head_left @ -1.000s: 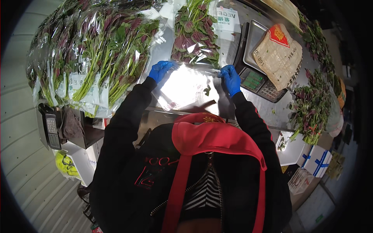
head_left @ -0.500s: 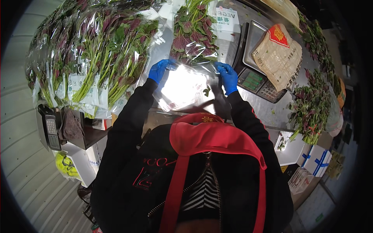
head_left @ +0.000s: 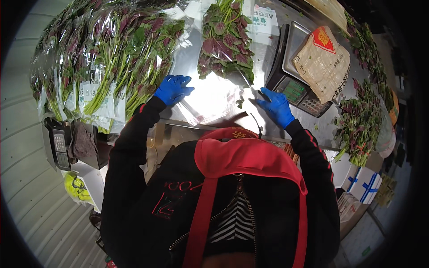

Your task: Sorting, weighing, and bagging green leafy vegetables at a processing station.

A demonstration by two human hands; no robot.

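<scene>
Your left hand (head_left: 173,88) in its blue glove lies spread, fingers open, on the near left corner of the clear plastic bag (head_left: 210,100), which is flat on the steel table (head_left: 268,127) right in front of you; it presses down on the film rather than gripping it, likely so the slippery sheet stays put. Your right hand (head_left: 277,106), also gloved in blue, rests near the bag's right edge with its fingers loosely curled; whether it pinches the film's edge or only touches the table beside it I cannot tell, as the glare on the plastic hides the edge there. The bag's far end runs up to the bunch of red-and-green leafy stems (head_left: 225,38), which lies with its leaves toward you and seems to sit in or at the bag's mouth (the film is too clear to say which). With the two hands set wide apart at opposite sides, the bag is held taut and flat. To your left a heap of already bagged bunches (head_left: 107,62) leans in a stack, stems toward you, within easy reach of the left arm. Just beside the right hand stands the weighing scale (head_left: 297,91) with a tan paper sack (head_left: 322,60) lying on its pan, and farther right loose bunches (head_left: 359,120) wait, well apart from the bag.
</scene>
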